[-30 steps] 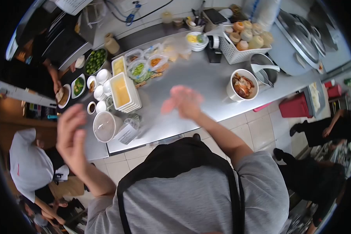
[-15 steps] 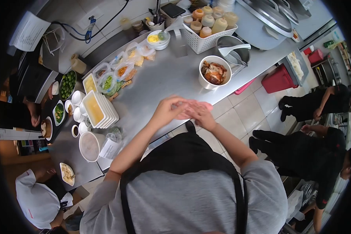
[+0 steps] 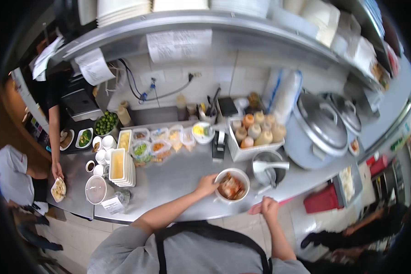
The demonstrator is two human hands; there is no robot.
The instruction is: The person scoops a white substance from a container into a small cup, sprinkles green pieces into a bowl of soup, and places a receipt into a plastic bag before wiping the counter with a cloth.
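Observation:
A white round tub (image 3: pixel 233 201) with browned, sauced pieces of meat (image 3: pixel 232 186) stands at the front edge of the steel counter. My left hand (image 3: pixel 208 185) is closed at its left rim, fingers against the wall. My right hand (image 3: pixel 270 208) is curled into a fist just past the counter's front edge, right of the tub. Something pink (image 3: pixel 255 209) shows beside that fist; whether I hold it or it lies behind cannot be made out. A metal pot (image 3: pixel 281 176) with a white-handled utensil (image 3: pixel 271 166) stands right of the tub.
A white basket (image 3: pixel 249 154) of sauce bottles stands behind the pot. Bagged ingredients (image 3: pixel 160 146), stacked white containers (image 3: pixel 129 171) and a lidded tub (image 3: pixel 96 189) are at left. A shelf (image 3: pixel 233 20) hangs overhead. A co-worker's hand (image 3: pixel 57 171) reaches a dish at far left.
My hands, together before, have parted: the left has gone to the tub's rim, the right to the counter's front edge. The view has tilted up, showing the shelf. A co-worker's arm now reaches the dish.

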